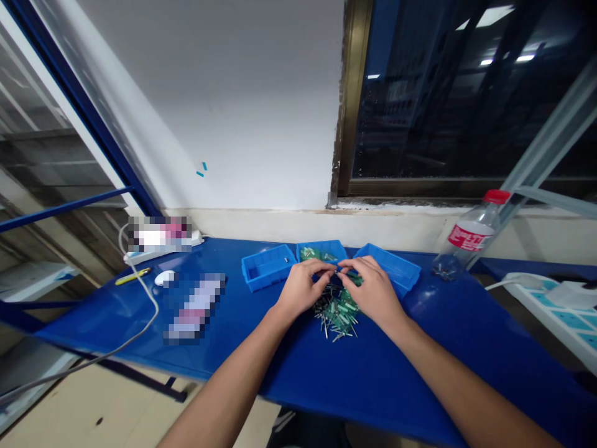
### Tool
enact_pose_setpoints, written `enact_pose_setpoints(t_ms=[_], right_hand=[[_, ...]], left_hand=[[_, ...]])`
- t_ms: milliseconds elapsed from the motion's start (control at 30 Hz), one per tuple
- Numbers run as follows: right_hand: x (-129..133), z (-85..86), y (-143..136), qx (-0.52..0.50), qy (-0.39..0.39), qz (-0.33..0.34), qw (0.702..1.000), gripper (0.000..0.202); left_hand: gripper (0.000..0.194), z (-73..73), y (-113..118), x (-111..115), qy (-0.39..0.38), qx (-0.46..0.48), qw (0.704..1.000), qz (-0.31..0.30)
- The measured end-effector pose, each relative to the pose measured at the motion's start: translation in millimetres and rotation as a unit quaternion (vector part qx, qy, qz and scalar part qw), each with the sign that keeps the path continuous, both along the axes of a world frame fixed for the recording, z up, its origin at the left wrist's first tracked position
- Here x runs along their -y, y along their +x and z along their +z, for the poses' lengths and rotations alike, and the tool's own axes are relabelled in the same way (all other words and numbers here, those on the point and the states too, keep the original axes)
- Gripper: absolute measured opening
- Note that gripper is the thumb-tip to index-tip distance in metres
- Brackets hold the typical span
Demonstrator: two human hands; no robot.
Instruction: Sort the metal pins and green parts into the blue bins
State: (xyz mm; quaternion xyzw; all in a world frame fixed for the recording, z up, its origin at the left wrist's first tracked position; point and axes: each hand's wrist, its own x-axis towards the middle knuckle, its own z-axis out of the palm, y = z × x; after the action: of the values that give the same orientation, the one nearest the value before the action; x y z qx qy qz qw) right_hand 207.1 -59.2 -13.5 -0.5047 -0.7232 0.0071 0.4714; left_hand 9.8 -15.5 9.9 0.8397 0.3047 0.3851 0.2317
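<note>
My left hand [305, 283] and my right hand [370, 289] meet above a heap on the blue table, thumb and fingers pinched on both. Between their fingertips a small shiny piece [336, 272] shows; its kind is too small to make out. Below lies the heap of thin metal pins and green see-through pieces [342, 314], partly hidden by my right hand. Just behind my hands, a middle blue bin [321, 245] holds more greenish pieces. The left blue bin [268, 283] has a tiny piece near its right end. A right blue bin [405, 274] is partly covered by my right hand.
On the blue table [186, 358] a plastic bottle with red cap [466, 233] stands at the right. To the left are a yellow cutter [133, 277], a white mouse-like object [165, 278], a blurred-out item [196, 309] and a cable [152, 317]. Wall and window rise behind.
</note>
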Motion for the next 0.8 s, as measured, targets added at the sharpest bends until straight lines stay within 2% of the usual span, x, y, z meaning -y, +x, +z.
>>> enact_pose_setpoints(t_ms=[100, 167, 300, 433, 567, 667, 733, 800], right_hand=[[1, 0.0, -2, -0.013, -0.017, 0.005, 1.000, 0.038], [2, -0.4, -4, -0.032, -0.041, 0.002, 0.999, 0.043], [4, -0.3, -5, -0.072, -0.068, -0.008, 0.995, 0.029], [6, 1.1, -6, -0.084, -0.060, 0.016, 0.994, 0.013], [2, -1.5, -6, -0.090, -0.057, 0.031, 0.994, 0.012], [-2, -5.6, -6, -0.132, -0.072, 0.050, 0.987, 0.015], [-4, -6.9, -6, -0.166, -0.083, 0.064, 0.980, 0.016], [-5, -6.3, -6, -0.185, -0.086, 0.066, 0.977, 0.018]], left_hand=[[0.037, 1.2, 1, 2, -0.051, 0.035, 0.998, -0.003], [0.044, 1.1, 1, 3, -0.083, 0.045, 0.995, -0.008], [0.047, 1.0, 0, 4, -0.126, 0.017, 0.992, -0.023], [0.044, 0.9, 0, 4, -0.111, 0.005, 0.993, -0.038], [0.039, -3.9, 1, 0, -0.102, 0.024, 0.994, -0.020], [0.034, -7.8, 2, -3, -0.103, 0.059, 0.993, -0.016], [0.045, -9.2, 2, -3, -0.099, 0.075, 0.992, -0.011], [0.068, -10.0, 2, -2, -0.092, 0.078, 0.993, -0.001]])
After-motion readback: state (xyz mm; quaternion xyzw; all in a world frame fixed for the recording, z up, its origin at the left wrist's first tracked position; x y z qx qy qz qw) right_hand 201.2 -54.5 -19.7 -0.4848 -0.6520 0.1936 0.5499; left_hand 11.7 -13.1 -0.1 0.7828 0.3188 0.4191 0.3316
